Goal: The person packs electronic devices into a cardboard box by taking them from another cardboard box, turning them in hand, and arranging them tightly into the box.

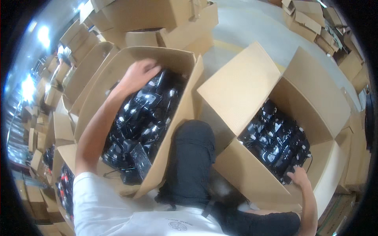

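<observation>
My left hand reaches over the far end of the left cardboard box, just above a pile of glossy black plastic devices. Its thumb and fingers are apart, and nothing shows between them. In the right cardboard box lies a similar heap of black devices with dark cords and small white pieces. At that box's near corner, my right hand has its fingers bent round the edge of a black device. A flat clear-looking black piece leans at the near end of the left pile.
My dark-trousered knee stands between the two boxes. The right box's flaps are spread outward. Larger cartons stand beyond the left box, and more boxes are piled at the far right. Black and red items fill a box at the left.
</observation>
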The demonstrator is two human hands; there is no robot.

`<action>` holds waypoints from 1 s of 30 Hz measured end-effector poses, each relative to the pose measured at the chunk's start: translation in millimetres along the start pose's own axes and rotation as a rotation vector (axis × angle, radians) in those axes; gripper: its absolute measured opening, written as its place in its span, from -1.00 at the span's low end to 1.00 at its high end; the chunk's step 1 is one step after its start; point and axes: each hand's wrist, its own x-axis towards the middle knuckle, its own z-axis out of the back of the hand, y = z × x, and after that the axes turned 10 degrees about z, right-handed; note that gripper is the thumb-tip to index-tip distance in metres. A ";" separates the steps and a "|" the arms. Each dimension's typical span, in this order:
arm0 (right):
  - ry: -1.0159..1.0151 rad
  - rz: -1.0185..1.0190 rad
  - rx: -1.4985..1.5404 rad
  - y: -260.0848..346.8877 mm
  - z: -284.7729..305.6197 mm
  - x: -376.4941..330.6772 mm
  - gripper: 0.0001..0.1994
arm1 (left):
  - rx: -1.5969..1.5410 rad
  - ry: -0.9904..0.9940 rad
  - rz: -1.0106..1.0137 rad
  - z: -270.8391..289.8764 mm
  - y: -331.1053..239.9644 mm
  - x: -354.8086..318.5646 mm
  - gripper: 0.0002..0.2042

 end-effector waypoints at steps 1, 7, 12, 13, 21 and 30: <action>0.028 0.005 0.034 18.9 16.9 2.9 -0.54 | 0.112 0.054 0.160 10.3 48.0 -16.3 -0.62; 0.056 -0.013 0.239 97.1 63.7 -9.4 -0.48 | 0.240 -0.115 -0.025 -52.6 126.7 -107.4 -0.61; 0.141 0.210 0.112 123.2 76.7 -2.3 -0.51 | 0.497 0.094 -0.219 -134.5 122.7 -112.1 -0.72; 0.175 0.151 0.014 141.0 79.4 9.8 -0.48 | 0.601 -0.052 -0.420 -147.6 168.0 -126.0 -0.67; 0.101 0.046 0.056 118.2 64.1 -4.8 -0.47 | 0.823 0.144 -0.229 -214.3 185.7 -101.3 -0.50; 0.117 -0.001 0.036 94.2 50.5 -15.0 -0.47 | 0.941 0.082 -0.121 -226.6 181.7 -58.1 -0.54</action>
